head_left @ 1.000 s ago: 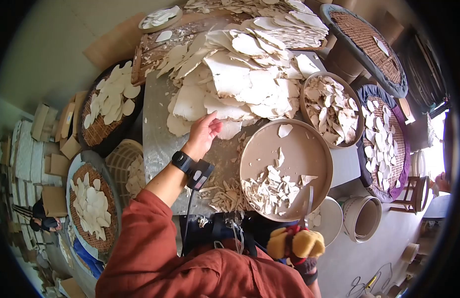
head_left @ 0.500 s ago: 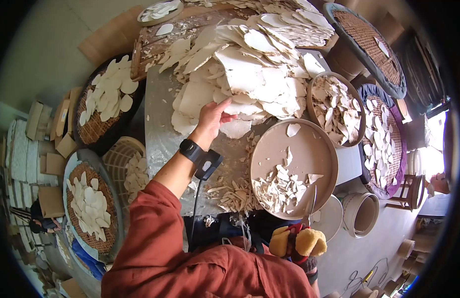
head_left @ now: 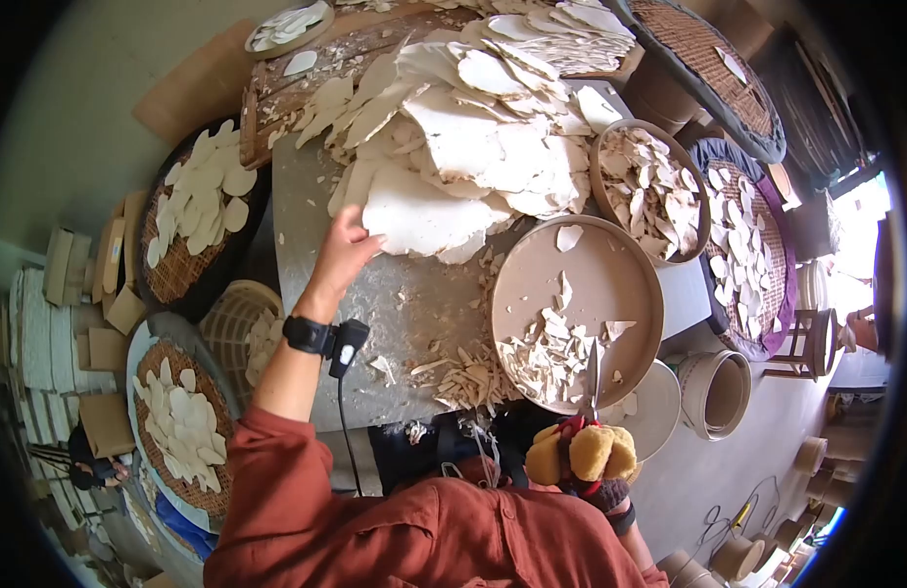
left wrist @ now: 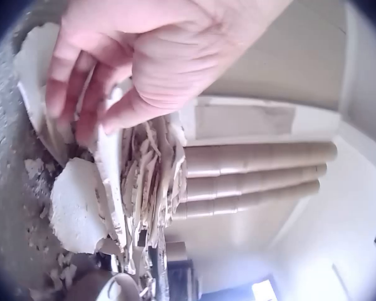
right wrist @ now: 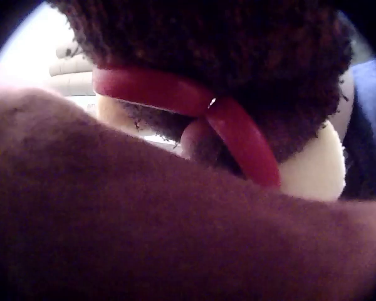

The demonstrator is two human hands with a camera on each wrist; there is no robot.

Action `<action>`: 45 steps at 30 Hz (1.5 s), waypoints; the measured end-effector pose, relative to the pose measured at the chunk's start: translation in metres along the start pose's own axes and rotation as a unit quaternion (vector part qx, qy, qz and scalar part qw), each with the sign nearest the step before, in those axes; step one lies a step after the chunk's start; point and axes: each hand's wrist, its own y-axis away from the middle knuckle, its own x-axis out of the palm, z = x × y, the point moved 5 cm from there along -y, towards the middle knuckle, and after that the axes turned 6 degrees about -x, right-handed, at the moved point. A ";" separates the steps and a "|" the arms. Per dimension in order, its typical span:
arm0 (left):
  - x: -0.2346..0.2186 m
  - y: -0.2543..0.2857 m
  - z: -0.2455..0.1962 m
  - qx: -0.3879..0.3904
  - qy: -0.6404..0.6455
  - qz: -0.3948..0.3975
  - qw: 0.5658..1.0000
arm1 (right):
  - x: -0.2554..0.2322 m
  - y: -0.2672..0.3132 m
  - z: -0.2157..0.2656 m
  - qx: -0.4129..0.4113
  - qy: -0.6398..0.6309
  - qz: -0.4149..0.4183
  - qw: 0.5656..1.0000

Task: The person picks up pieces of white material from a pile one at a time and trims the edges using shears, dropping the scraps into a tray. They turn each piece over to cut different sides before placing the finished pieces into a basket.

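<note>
At the front left of a heap of large, thin off-white slices, my bare left hand pinches the edge of one broad slice. The left wrist view shows thumb and fingers of that hand on either side of the slice's edge. Close to my body, my right hand wears a dark knit glove and grips red-handled shears, blades pointing up at the tray's near rim. Yellow fluffy padding surrounds the grip. In the right wrist view, a sleeve hides much of the red handles.
A round tray with cut scraps stands before me on the metal table. Beyond it is a smaller tray of broken pieces. Woven trays of slices flank the table; buckets stand at the right.
My left hand has moved left along the heap's front edge and now holds a broad slice, drawn out toward the front left. My right hand stays low with the shears, blades now more upright.
</note>
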 end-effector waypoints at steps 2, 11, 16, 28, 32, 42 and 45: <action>0.000 0.001 -0.022 0.157 -0.153 -0.141 0.965 | 0.003 0.002 -0.007 -0.004 -0.009 0.029 1.000; 0.099 -0.034 -0.030 -0.030 0.242 0.066 0.968 | 0.009 0.026 -0.073 -0.018 -0.031 0.031 0.999; 0.120 -0.037 -0.041 -0.034 0.302 0.051 0.951 | -0.023 0.015 -0.032 -0.086 -0.077 -0.025 0.993; 0.090 -0.028 -0.044 0.018 0.286 0.017 0.958 | -0.015 0.009 -0.033 -0.067 -0.197 -0.034 0.978; 0.047 0.013 -0.028 0.007 0.213 0.084 0.973 | -0.012 0.010 -0.025 -0.149 -0.064 -0.012 0.987; -0.027 0.090 0.069 -0.099 0.176 0.075 0.976 | 0.033 0.001 -0.031 0.040 -0.429 0.116 0.895; -0.026 0.104 0.092 -0.139 0.094 0.041 0.985 | 0.061 -0.011 -0.037 0.058 -0.723 0.153 0.671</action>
